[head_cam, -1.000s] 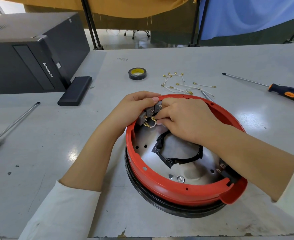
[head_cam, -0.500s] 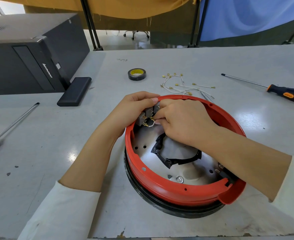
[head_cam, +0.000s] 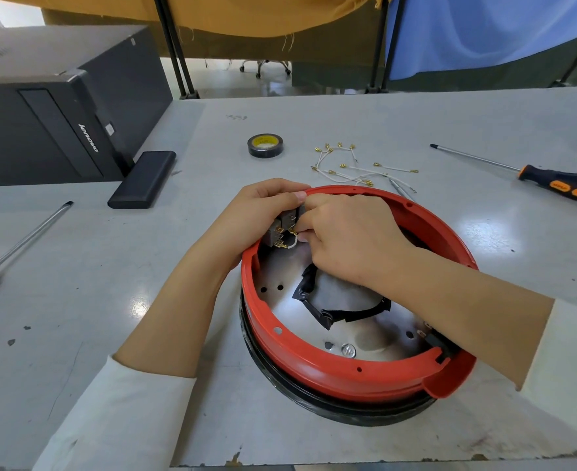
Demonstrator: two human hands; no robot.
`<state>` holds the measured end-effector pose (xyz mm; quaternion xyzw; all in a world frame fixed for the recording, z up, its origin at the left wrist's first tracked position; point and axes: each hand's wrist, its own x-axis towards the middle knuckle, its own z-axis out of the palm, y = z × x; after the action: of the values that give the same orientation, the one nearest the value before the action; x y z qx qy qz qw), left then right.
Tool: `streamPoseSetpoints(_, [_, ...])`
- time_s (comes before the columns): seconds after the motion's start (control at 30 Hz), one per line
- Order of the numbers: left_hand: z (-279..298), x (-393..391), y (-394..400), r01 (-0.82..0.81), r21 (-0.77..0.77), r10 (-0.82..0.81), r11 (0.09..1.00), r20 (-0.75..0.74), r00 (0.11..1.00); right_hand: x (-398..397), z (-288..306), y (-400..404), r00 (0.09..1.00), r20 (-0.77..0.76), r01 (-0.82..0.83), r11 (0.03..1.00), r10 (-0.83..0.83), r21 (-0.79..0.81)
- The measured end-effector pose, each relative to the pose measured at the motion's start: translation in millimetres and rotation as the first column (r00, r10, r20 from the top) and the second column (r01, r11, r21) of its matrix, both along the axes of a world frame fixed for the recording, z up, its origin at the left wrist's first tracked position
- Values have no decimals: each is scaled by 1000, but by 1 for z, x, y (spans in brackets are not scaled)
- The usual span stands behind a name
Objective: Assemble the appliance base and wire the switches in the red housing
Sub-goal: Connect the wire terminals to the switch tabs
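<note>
The round red housing (head_cam: 334,367) sits on a black ring base (head_cam: 331,404) in front of me, with a shiny metal plate (head_cam: 280,270) and black tape (head_cam: 314,300) inside. Grey switches (head_cam: 278,231) with brass terminals sit at its far left wall. My left hand (head_cam: 256,215) grips the switches from outside, over the rim. My right hand (head_cam: 344,239) reaches inside and pinches a short white wire (head_cam: 293,242) at the terminals.
Several loose white wires with brass lugs (head_cam: 358,168) and a roll of black tape (head_cam: 263,145) lie beyond the housing. An orange-handled screwdriver (head_cam: 552,181) is at the right, another screwdriver (head_cam: 15,243) at the left. A black computer case (head_cam: 59,103) and a black block (head_cam: 142,178) stand far left.
My right hand's fingers have shifted slightly at the switch terminals, working the white wire. The left hand and housing stay in place.
</note>
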<state>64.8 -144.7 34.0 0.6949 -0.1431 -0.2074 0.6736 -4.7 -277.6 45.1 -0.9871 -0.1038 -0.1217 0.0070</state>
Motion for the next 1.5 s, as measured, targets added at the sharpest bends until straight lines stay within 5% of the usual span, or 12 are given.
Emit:
streamPoseSetpoints(0.23, [2,0,2,3,0,-3,1000,-24,1000,-4,4,-10,997,-7,-69,988,71,140])
streamPoseSetpoints(0.37, [1,1,1,-2,-1,2,1000,-35,999,-7,3,-8,983,-47,-172,981,177,89])
streamPoseSetpoints(1.5, [-1,3,3,18,11,-18,1000,-15,1000,-1,0,-3,981,-140,-96,962,135,255])
